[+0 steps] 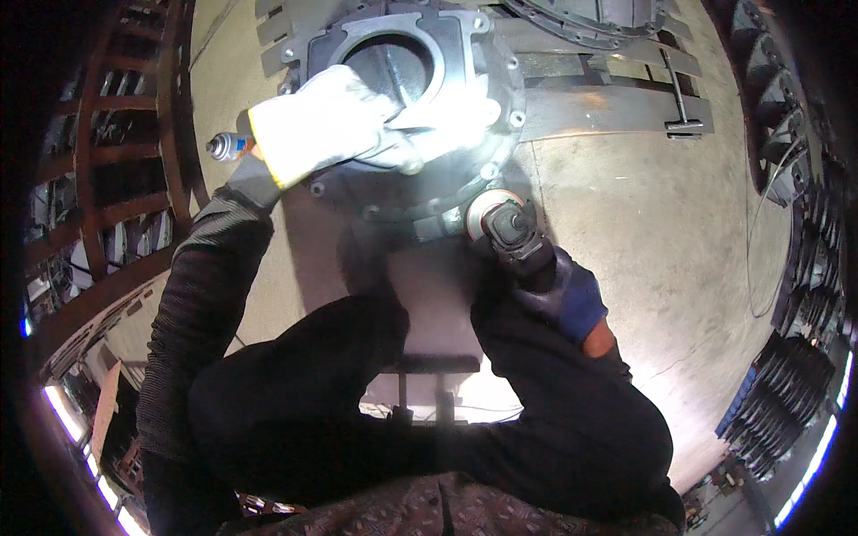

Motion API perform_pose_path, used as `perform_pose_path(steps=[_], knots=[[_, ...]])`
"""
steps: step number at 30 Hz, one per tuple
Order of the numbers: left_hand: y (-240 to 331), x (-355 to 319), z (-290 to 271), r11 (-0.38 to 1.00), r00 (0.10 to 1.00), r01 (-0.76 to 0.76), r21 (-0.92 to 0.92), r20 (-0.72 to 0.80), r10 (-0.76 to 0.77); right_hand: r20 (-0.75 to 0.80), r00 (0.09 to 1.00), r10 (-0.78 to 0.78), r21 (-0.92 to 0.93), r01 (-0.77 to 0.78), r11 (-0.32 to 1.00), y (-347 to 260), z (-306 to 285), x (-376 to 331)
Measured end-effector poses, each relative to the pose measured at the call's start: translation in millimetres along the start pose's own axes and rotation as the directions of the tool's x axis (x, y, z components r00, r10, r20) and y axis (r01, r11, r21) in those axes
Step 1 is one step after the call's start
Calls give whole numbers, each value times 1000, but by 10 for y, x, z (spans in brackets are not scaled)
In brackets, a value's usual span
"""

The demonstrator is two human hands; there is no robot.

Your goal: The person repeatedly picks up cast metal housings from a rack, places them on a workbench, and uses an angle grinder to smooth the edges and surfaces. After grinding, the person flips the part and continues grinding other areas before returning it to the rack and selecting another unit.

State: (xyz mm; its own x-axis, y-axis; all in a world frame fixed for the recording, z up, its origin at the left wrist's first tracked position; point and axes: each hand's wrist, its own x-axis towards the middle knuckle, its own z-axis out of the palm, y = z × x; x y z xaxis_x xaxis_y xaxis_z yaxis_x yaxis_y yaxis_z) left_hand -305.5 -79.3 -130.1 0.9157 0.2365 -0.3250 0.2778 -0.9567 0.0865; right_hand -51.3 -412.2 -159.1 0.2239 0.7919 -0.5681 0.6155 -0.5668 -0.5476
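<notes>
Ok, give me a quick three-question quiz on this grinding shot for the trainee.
1. True or false: the left hand, in a white glove, rests on the dark metal housing.
2. What does the right hand hold? A) a spray can B) an angle grinder C) a hammer
3. Where does the grinder's disc sit relative to the housing?

Key
1. True; it lies flat across the housing's flange, beside the square opening.
2. B, the angle grinder, gripped in a dark blue glove.
3. At the housing's near lower rim; whether it actually touches cannot be told through the glare.
</notes>
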Motion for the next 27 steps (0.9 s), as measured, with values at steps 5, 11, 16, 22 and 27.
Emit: perform_pose_path(steps=[5,11,16,22,27], knots=[[5,29,252,969,808,-148,198,-542,233,10,996,89,48,-89,995,-225,-164,-101],[312,-1,584,985,912,39,170,-410,35,22,989,147,88,-148,985,-412,-223,-98],[204,5,501,982,955,-6,190,-291,63,-2,999,37,134,-36,990,-327,-186,-93],[45,-92,470,991,934,-16,135,-351,63,6,999,53,-16,-53,998,-79,-51,-2],[346,9,647,974,848,11,-226,-514,-129,29,999,27,-49,-25,998,48,43,41]])
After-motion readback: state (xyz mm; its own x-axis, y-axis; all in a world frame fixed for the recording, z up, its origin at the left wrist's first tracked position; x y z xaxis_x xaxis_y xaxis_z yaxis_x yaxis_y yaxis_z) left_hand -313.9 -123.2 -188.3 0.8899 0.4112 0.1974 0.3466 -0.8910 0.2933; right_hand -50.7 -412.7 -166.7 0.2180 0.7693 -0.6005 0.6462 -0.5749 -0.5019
